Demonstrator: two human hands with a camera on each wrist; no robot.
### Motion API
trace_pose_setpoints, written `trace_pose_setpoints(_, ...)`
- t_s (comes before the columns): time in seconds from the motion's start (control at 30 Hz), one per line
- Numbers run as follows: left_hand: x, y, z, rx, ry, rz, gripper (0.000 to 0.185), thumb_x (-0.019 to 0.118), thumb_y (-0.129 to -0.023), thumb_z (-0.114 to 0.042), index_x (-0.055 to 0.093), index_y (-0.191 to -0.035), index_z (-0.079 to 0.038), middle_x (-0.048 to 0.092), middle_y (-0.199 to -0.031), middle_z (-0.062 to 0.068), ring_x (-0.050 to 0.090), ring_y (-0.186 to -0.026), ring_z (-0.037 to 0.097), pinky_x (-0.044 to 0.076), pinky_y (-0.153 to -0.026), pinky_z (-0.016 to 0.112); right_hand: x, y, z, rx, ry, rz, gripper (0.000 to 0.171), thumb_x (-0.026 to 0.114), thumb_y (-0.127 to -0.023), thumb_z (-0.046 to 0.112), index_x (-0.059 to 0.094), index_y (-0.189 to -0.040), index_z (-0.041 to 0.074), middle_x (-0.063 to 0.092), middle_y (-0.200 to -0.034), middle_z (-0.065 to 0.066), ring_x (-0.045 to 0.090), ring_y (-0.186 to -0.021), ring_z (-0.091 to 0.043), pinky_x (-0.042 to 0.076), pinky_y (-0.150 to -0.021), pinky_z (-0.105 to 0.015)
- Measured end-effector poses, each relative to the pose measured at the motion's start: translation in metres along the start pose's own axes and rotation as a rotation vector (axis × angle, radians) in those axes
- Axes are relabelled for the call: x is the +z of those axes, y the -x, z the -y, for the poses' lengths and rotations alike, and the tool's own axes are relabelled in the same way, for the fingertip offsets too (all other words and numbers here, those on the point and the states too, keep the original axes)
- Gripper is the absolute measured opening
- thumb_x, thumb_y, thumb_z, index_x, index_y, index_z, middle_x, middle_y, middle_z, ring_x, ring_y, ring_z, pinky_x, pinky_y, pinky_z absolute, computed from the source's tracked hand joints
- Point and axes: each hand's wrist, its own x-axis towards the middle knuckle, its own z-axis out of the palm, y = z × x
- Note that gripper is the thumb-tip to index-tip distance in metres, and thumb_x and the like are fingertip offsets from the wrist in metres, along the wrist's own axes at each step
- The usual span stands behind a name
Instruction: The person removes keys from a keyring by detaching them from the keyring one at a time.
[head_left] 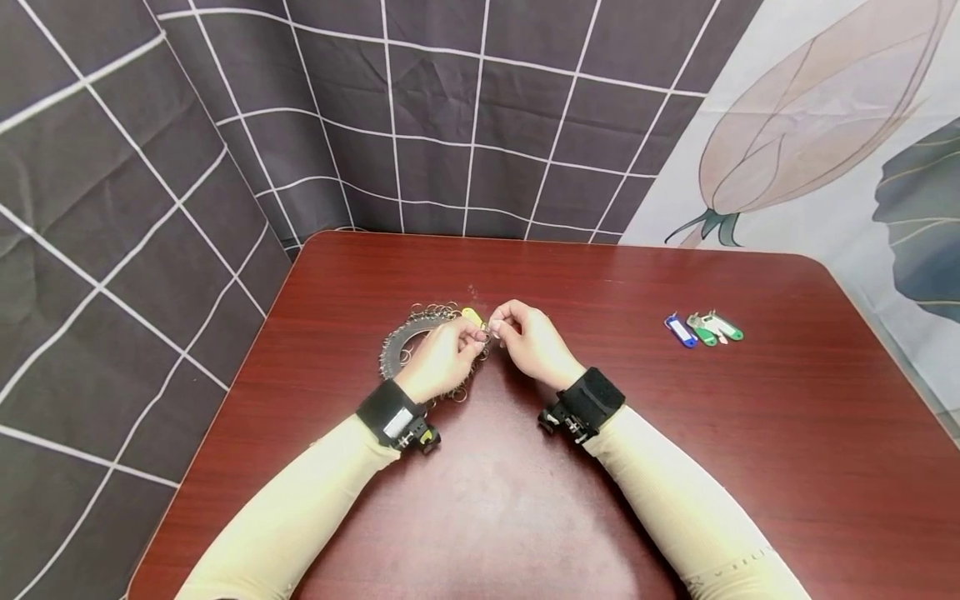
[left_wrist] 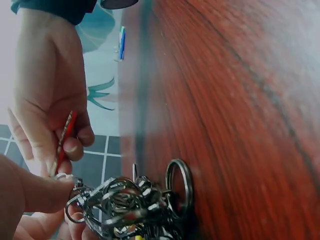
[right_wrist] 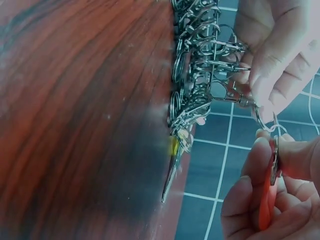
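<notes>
A round grey hoop (head_left: 392, 354) hung with many metal swivel clasps and key rings lies under and around my left hand (head_left: 442, 358). That hand's thumb and fingers pinch a small key ring (right_wrist: 260, 117) on one clasp (right_wrist: 227, 95). Close by on the right, my right hand (head_left: 534, 343) holds a red key tag (right_wrist: 268, 202) with a key (right_wrist: 275, 162) lying along it. The tag's thin wire ring (right_wrist: 278, 128) meets the pinched key ring; whether they are linked I cannot tell. A yellow tag (head_left: 472, 316) sits at the hoop's edge, just beyond my left fingers.
On the right of the red-brown table (head_left: 750, 433) lie a blue key tag (head_left: 680, 330) and green key tags (head_left: 705, 335) with keys. A dark gridded cloth (head_left: 435, 108) hangs behind the table and along its left side.
</notes>
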Motion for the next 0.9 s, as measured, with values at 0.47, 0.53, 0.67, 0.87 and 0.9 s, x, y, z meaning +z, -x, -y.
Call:
trace_pose_setpoints(0.47, 0.0004, 0.0003, -0.0009, -0.023, 0.101, -0.156, 0.01, 0.057, -0.094, -0.009, 0.061, -0.102, -0.006, 0.062, -0.092, 0.006, 0.06, -0.086, 0.019, 0.049, -0.079, 0.033, 0.0001, 0.0047, -0.003, -0.049, -0.004, 0.047, 0.007, 0.057, -0.096, 0.008, 0.058, -0.09, 0.009, 0.056, -0.07, 0.0, 0.055, -0.065, -0.014, 0.044, -0.063, -0.03)
trace_pose_setpoints(0.53, 0.0012, 0.0004, -0.0015, -0.01, 0.135, -0.181, 0.01, 0.057, -0.095, -0.008, 0.061, -0.102, -0.004, 0.063, -0.092, 0.008, 0.061, -0.087, 0.021, 0.05, -0.08, 0.034, 0.0002, 0.0045, -0.0031, -0.053, -0.015, 0.043, 0.006, 0.058, -0.096, 0.007, 0.058, -0.09, 0.009, 0.057, -0.07, 0.0, 0.055, -0.065, -0.013, 0.045, -0.062, -0.03)
trace_pose_setpoints(0.67, 0.004, 0.0, 0.0012, 0.018, 0.196, -0.213, 0.009, 0.058, -0.095, -0.006, 0.063, -0.101, -0.001, 0.064, -0.091, 0.01, 0.062, -0.085, 0.022, 0.051, -0.079, 0.034, -0.0007, 0.0042, -0.002, -0.053, -0.028, 0.043, 0.007, 0.059, -0.095, 0.007, 0.06, -0.089, 0.007, 0.057, -0.07, 0.0, 0.054, -0.062, -0.013, 0.044, -0.059, -0.029)
trace_pose_setpoints(0.87, 0.0076, -0.0013, 0.0064, 0.024, 0.286, -0.214, 0.011, 0.057, -0.095, -0.006, 0.064, -0.101, 0.0, 0.065, -0.089, 0.01, 0.062, -0.082, 0.021, 0.051, -0.076, 0.033, -0.0022, 0.0031, -0.0001, -0.038, -0.039, 0.052, 0.007, 0.058, -0.095, 0.005, 0.06, -0.088, 0.007, 0.058, -0.07, -0.002, 0.054, -0.062, -0.014, 0.043, -0.058, -0.028)
trace_pose_setpoints(0.9, 0.0074, -0.0011, 0.0061, 0.029, 0.293, -0.211, 0.011, 0.057, -0.095, -0.005, 0.064, -0.101, 0.0, 0.065, -0.089, 0.01, 0.062, -0.083, 0.021, 0.051, -0.076, 0.033, -0.0024, 0.0031, 0.0, -0.033, -0.04, 0.052, 0.007, 0.058, -0.094, 0.005, 0.06, -0.088, 0.007, 0.058, -0.07, -0.002, 0.055, -0.062, -0.014, 0.044, -0.059, -0.028)
